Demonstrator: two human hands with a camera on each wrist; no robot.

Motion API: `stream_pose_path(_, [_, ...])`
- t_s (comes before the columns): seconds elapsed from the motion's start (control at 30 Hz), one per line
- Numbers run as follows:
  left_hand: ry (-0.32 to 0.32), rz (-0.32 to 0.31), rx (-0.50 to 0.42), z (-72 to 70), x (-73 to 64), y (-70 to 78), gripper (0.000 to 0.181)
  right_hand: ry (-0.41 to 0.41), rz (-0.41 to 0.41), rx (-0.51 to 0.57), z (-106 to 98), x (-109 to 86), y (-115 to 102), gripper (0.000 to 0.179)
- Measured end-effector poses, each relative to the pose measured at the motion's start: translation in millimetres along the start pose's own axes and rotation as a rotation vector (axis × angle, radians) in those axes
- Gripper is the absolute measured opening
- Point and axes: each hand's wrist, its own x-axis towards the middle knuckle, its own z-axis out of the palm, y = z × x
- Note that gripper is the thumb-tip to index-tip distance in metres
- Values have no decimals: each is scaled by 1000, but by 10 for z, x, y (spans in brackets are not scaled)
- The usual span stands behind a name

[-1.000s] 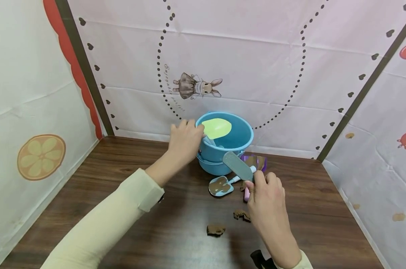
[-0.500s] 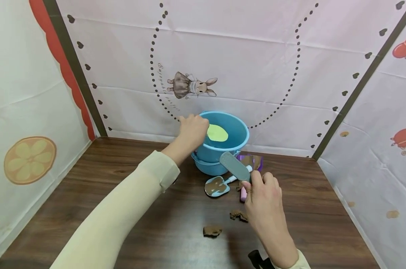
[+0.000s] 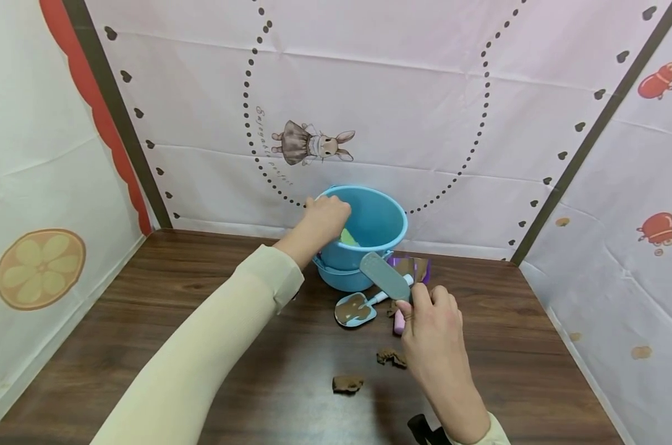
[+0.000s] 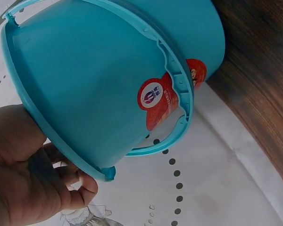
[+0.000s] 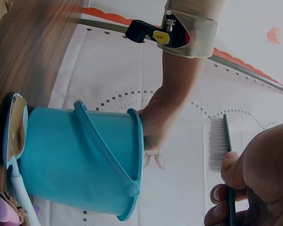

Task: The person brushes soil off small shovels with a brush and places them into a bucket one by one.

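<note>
My left hand (image 3: 326, 217) reaches over the left rim of the upper blue bucket (image 3: 381, 215). Its fingers are curled, gripping a yellow-green scoop (image 3: 348, 238), whose handle is hidden and of which only a small patch shows inside the bucket. In the left wrist view, curled fingers (image 4: 82, 188) show past the bucket's rim. My right hand (image 3: 438, 346) grips a grey-green brush (image 3: 384, 276) in front of the bucket; white bristles (image 5: 217, 143) show in the right wrist view. The upper bucket sits nested in a lower blue bucket (image 3: 342, 280).
In front of the buckets lies a light blue toy shovel (image 3: 353, 311) smeared with brown. Beside it are a pink handle (image 3: 399, 322) and a purple-edged piece (image 3: 423, 270). Brown crumpled scraps (image 3: 347, 384) lie on the wooden table (image 3: 246, 383). Printed cloth (image 3: 425, 111) stands behind.
My left hand has moved right over the rim, and the yellow-green scoop has sunk from the bucket's mouth to mostly out of sight inside. My right hand holds the brush almost still.
</note>
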Motion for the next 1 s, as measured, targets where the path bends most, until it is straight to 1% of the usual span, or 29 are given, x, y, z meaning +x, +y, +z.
stream_pose_path(0.23, [35, 6, 7, -17, -32, 6, 17, 5, -2, 1, -2, -6, 14, 24])
stream_pose_path(0.43, [29, 3, 7, -31, -35, 17, 14, -1, 1, -3, -5, -3, 16, 25])
stream_pose_path(0.6, [38, 0, -6, -34, -32, -27, 12, 3, -2, -2, -11, 4, 13, 25])
stream_pose_path(0.73, [64, 5, -42, -40, -64, -89, 17, 1, 0, -2, -11, 12, 14, 26])
stream_pose_path(0.8, [87, 15, -56, -44, -105, -119, 23, -1, 2, -2, -13, 13, 14, 25])
stream_pose_path(0.87, [125, 28, -62, -37, -170, -150, 30, -2, 4, 0, -15, 12, 16, 24])
stream_pose_path(0.93, [164, 36, -74, -22, -261, -179, 37, -3, 4, 0, -17, 10, 20, 24])
stream_pose_path(1.0, [207, 45, -99, -1, -386, -199, 44, 0, 5, 0, -20, 7, 28, 24])
